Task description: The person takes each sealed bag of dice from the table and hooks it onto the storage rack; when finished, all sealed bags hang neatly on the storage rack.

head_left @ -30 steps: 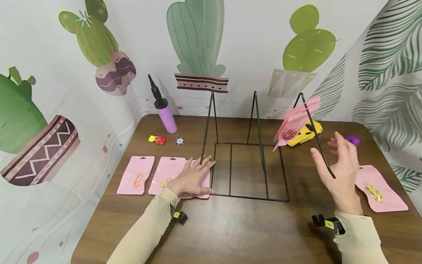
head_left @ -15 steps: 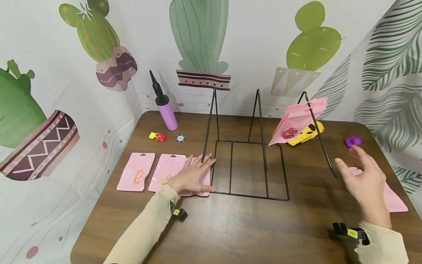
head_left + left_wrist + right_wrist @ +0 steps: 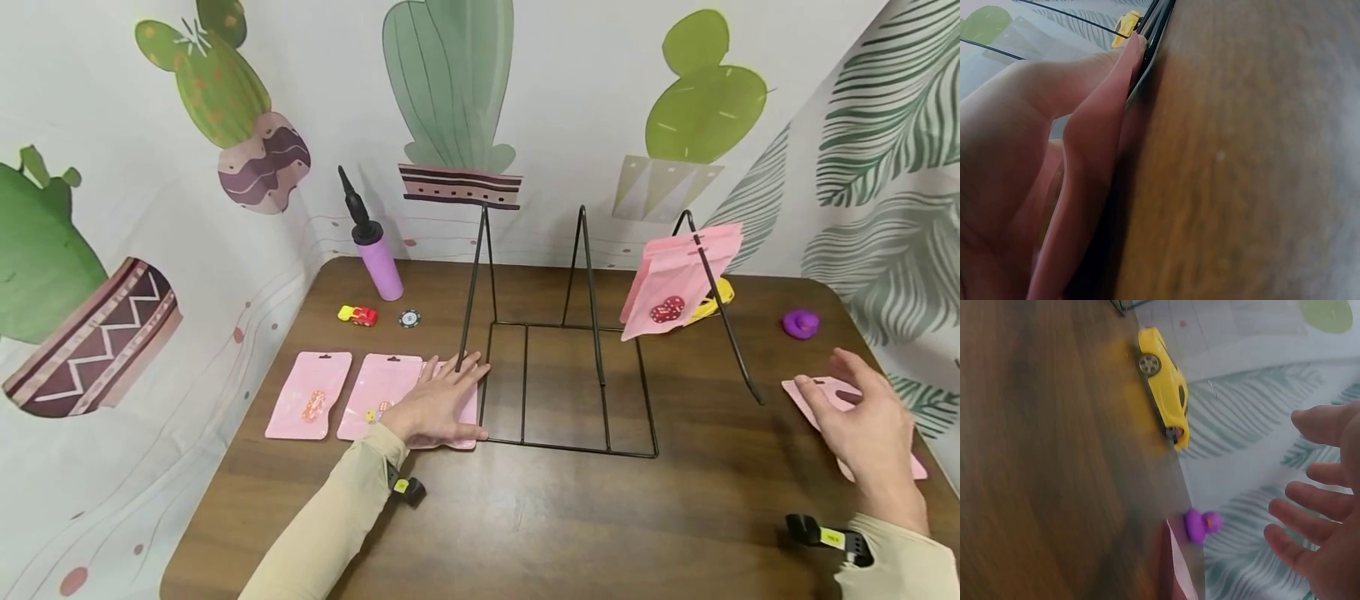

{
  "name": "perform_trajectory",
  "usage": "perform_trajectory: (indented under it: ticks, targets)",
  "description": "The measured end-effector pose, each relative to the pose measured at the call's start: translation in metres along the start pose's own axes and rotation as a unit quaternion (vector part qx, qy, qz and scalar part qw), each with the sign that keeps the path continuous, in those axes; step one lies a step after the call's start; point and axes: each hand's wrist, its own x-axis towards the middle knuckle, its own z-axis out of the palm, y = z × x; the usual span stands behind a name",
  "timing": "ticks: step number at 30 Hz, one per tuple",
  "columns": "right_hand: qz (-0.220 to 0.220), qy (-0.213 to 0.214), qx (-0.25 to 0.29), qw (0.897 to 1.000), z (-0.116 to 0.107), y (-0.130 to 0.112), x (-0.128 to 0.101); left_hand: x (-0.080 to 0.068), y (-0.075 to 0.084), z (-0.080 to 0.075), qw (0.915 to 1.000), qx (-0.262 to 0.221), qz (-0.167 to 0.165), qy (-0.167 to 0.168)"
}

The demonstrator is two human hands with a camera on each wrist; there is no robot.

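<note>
My left hand [image 3: 438, 408] lies spread over a pink zip pouch [image 3: 469, 408], with its fingertips and thumb at the left edge of the black wire rack [image 3: 525, 383]. Up close in the left wrist view, that pouch's edge [image 3: 1088, 144] bulges up beside the thumb. On the rack's right arm hang pink pouches [image 3: 652, 292], the front one showing red dice. My right hand [image 3: 870, 421] is above another pink pouch [image 3: 806, 392] at the table's right side and covers much of it; its fingers [image 3: 1316, 500] are spread and hold nothing.
Left of my left hand lie two pink pouches [image 3: 303, 392] with small dice. Behind them are a toy car [image 3: 357, 316], a poker chip [image 3: 409, 318] and a purple pump [image 3: 381, 268]. A yellow car [image 3: 1163, 387] and a purple duck [image 3: 801, 324] sit at the back right.
My right hand has moved right and down, from beside the rack's right arm to over the right pouch. The hanging pouches have swung. My left hand has stayed in place.
</note>
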Motion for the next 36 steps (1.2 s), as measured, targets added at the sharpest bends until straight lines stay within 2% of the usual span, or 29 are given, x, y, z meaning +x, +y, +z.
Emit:
perform_trajectory:
  ticks: [4,9,18,22,28,36]
  targets:
    - [-0.012,-0.027,-0.013,0.999,-0.005,0.013,0.003,0.000,0.001,-0.002,1.0000,0.005,-0.001,-0.005]
    - [-0.002,-0.055,-0.032,0.998,-0.007,0.029,0.006,0.000,0.001,-0.001,0.9999,0.009,-0.002,-0.006]
    - [0.008,-0.078,-0.034,0.996,-0.012,0.054,0.008,0.000,0.000,0.001,0.9999,0.013,-0.002,-0.005]
    - [0.025,-0.087,-0.058,0.994,-0.013,0.064,0.010,0.000,0.001,0.000,0.9999,0.012,-0.001,-0.005]
    - [0.016,-0.101,-0.097,0.990,-0.013,0.077,0.015,0.000,0.000,0.000,0.9999,0.014,-0.001,-0.003]
    - [0.034,-0.132,-0.135,0.981,-0.013,0.096,0.019,0.000,0.002,0.000,0.9999,0.013,-0.002,-0.003]
